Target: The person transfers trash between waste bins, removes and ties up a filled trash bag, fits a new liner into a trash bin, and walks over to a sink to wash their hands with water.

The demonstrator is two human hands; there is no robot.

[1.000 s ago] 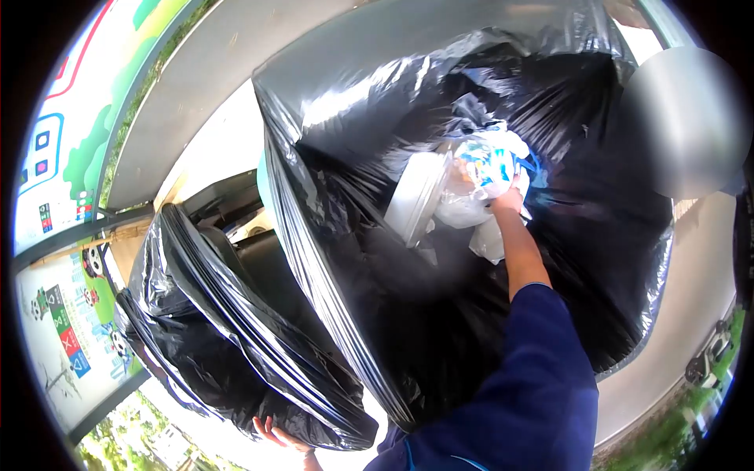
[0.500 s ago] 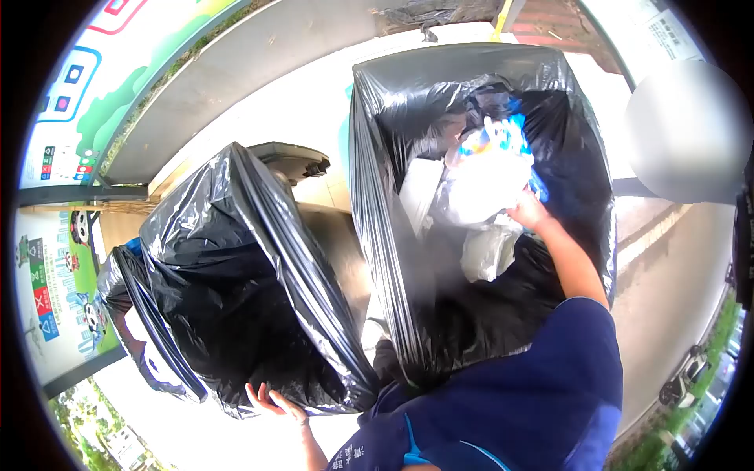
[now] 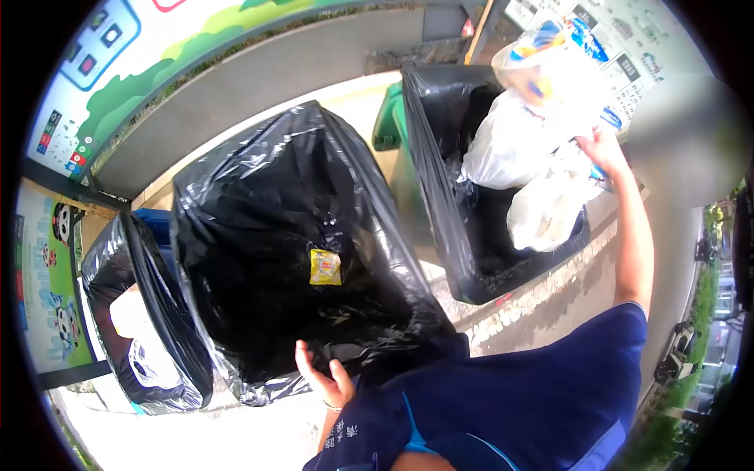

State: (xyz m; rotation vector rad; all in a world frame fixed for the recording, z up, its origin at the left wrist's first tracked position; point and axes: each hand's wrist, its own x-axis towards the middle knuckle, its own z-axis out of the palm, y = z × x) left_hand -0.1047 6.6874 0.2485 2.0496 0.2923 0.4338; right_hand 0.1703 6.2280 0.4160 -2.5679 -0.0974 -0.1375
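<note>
1. Outdoors in strong sunlight, beside a grey wall (image 3: 314, 74) with a bright painted board (image 3: 169, 78) behind it; at the far left, a panel (image 3: 35, 235) with panda pictures.
2. Along the wall, side by side: a left bin (image 3: 161, 286), a middle bin (image 3: 377, 208) and a right bin (image 3: 433, 208), all lined with black plastic.
3. Over the right bin, partly across its opening and reaching past its back edge: a bunch of bags (image 3: 542, 118), white below, see-through at the top around coloured contents.
4. At the right edge of the bags: the right hand (image 3: 603, 149), fingers closed on the plastic, arm stretched out.
5. At the front edge of the middle bin: the left hand (image 3: 326, 383), fingers spread; cannot tell whether touching the black plastic.
6. Inside the middle bin: a small yellow packet (image 3: 325, 268).
7. Inside the left bin: white litter (image 3: 153, 353), partly marked in black.
8. Between the arms: a navy shirt (image 3: 518, 385) with light-blue trim.
</note>
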